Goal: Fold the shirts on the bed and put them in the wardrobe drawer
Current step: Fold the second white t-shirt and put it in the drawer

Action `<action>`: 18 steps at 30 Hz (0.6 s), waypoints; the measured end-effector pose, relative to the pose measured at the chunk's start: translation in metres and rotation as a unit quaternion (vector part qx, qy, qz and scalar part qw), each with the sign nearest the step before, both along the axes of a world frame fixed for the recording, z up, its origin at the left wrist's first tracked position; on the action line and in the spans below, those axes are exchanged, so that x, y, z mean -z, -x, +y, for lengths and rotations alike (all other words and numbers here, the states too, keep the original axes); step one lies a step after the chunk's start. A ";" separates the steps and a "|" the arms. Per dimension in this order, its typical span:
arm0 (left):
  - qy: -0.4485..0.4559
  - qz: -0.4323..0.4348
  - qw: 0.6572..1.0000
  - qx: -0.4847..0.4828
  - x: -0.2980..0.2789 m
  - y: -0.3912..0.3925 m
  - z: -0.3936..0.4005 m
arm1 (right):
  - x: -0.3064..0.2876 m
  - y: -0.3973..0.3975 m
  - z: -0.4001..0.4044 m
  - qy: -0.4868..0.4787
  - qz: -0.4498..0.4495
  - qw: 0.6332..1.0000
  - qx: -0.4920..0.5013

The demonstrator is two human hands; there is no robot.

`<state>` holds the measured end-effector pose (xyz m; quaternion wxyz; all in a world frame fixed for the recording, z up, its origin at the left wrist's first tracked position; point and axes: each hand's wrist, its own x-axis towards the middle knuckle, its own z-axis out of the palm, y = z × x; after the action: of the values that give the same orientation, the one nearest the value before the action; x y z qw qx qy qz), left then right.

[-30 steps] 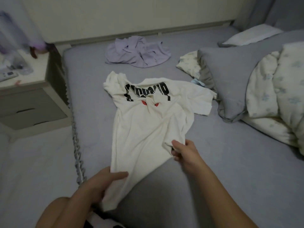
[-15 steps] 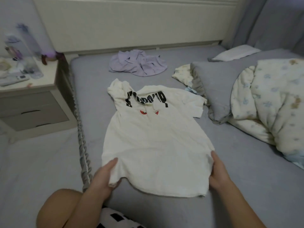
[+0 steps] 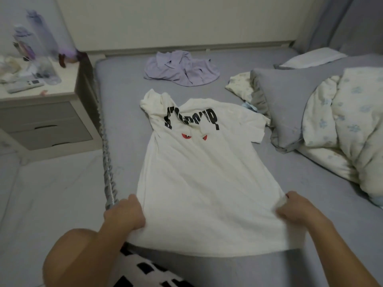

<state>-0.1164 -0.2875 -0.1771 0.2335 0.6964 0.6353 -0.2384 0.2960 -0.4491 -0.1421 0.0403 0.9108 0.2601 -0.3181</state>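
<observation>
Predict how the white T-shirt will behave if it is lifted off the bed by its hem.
The white T-shirt would probably hang limp: its upper left sleeve is already crumpled. It looks light, since the left hand and right hand pinching the hem corners pull it flat. It should drag rather than glide across the grey bed sheet.

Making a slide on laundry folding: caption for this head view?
Both hands, left hand and right hand, grip the white shirt hem on the bed.

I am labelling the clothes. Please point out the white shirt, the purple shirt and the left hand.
white shirt (image 3: 199,179): head view, plain middle of its body.
purple shirt (image 3: 182,69): head view, crumpled middle.
left hand (image 3: 124,214): head view, back of the hand.
</observation>
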 end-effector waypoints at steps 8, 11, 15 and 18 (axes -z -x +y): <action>-0.123 -0.213 0.969 -0.004 0.017 -0.053 0.068 | 0.023 0.058 0.142 -0.208 -0.064 0.962 -0.165; -0.136 -0.237 0.956 -0.104 0.025 -0.067 0.107 | 0.035 0.089 0.213 -0.248 -0.046 0.940 -0.229; -0.175 -0.314 0.915 -0.185 0.033 -0.081 0.171 | 0.049 0.118 0.296 -0.281 -0.050 0.918 -0.274; -0.171 -0.396 0.870 -0.239 0.037 -0.093 0.222 | 0.062 0.119 0.342 -0.300 -0.064 0.908 -0.285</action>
<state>-0.0231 -0.0654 -0.2144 0.3921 0.5885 0.6677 0.2327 0.1773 -0.1069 -0.2042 -0.1296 0.7852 0.5888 -0.1413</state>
